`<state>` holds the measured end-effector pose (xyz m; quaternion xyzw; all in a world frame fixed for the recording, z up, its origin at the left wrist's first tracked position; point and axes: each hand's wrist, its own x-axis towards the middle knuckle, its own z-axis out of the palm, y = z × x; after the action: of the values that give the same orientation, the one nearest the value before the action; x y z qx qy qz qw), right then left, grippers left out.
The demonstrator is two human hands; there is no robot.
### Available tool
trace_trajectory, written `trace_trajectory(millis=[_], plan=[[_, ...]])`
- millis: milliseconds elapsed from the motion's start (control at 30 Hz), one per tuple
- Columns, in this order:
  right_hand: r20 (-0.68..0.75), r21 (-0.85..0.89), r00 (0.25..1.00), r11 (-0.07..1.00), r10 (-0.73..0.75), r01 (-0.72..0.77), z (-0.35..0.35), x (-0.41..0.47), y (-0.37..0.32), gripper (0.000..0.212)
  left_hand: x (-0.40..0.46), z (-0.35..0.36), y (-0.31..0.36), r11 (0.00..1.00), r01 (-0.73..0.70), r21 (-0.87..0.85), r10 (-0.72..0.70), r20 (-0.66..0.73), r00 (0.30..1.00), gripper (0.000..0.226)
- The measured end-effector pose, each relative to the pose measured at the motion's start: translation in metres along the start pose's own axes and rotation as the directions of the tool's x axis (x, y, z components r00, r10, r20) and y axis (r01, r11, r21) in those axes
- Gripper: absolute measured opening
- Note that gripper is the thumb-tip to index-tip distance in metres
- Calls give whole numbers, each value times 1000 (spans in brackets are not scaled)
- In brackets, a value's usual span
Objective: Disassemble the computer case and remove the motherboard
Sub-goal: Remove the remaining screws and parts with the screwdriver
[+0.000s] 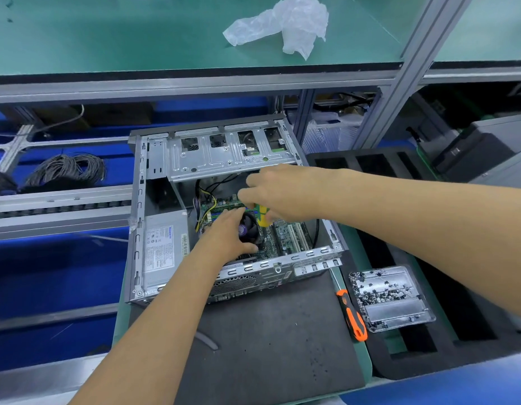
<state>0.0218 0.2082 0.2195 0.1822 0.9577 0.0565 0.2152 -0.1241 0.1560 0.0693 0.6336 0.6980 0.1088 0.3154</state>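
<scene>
The motherboard sits seated in the floor of the open computer case, which lies on its side on a dark mat near the front edge of the bench, its cover off so the board can be reached from above. A person's right hand is curled around the yellow handle of a screwdriver, holding the tool upright over the middle of the board, a stance that suggests a mounting screw is being worked loose, though the tip and the screw are hidden behind the hand. The left hand rests over the black cooler fan with fingers spread and lightly bent, apparently steadying the board or the fan while the tool turns; whether it actually grasps the fan cannot be told. Yellow and black cables trail to the board's far left corner, and the grey power supply occupies the case's left side, so the board does not look ready to lift out yet. Above it, the metal drive cage spans the far end of the case. To the right of the case, a second screwdriver with an orange and black handle lies at the mat's right edge, just beside a clear plastic tray holding small dark screws, placed within easy reach for fasteners as they come out. A crumpled plastic bag lies on the green shelf above.
</scene>
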Motion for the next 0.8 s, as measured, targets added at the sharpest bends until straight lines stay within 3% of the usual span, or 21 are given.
trace_trajectory(millis=[100, 200, 333, 433, 467, 567, 700, 800], plan=[[91, 239, 970, 941, 224, -240, 0, 3, -3, 57, -2, -2, 1, 999, -22, -27, 21, -20, 1000, 81], [97, 167, 935, 921, 340, -352, -2, 7, -6, 34, -3, -4, 1, 996, -43, -77, 41, -34, 999, 71], [65, -16, 991, 993, 121, -120, -8, 6, -11, 34, -2, 0, -1, 998, -3, -64, 1, -37, 999, 71], [70, -188, 995, 978, -78, 90, -8, 7, -16, 34, -1, 1, -1, 999, -11, -45, 9, -51, 999, 66], [69, -162, 994, 982, -85, 95, -7, 8, -16, 35, -1, 1, -1, 999, -15, -45, 13, -53, 999, 64], [119, 109, 985, 985, 123, -136, -13, 9, -9, 46, -2, 0, -2, 998, -9, -67, 6, -52, 999, 63], [220, -127, 957, 978, 190, -165, -16, 7, -8, 50, -2, -1, 0, 999, 10, -43, -12, -40, 999, 76], [200, -207, 973, 976, 113, -71, -14, 5, -7, 33, 0, 0, 0, 999, 14, -50, -16, -34, 999, 73]])
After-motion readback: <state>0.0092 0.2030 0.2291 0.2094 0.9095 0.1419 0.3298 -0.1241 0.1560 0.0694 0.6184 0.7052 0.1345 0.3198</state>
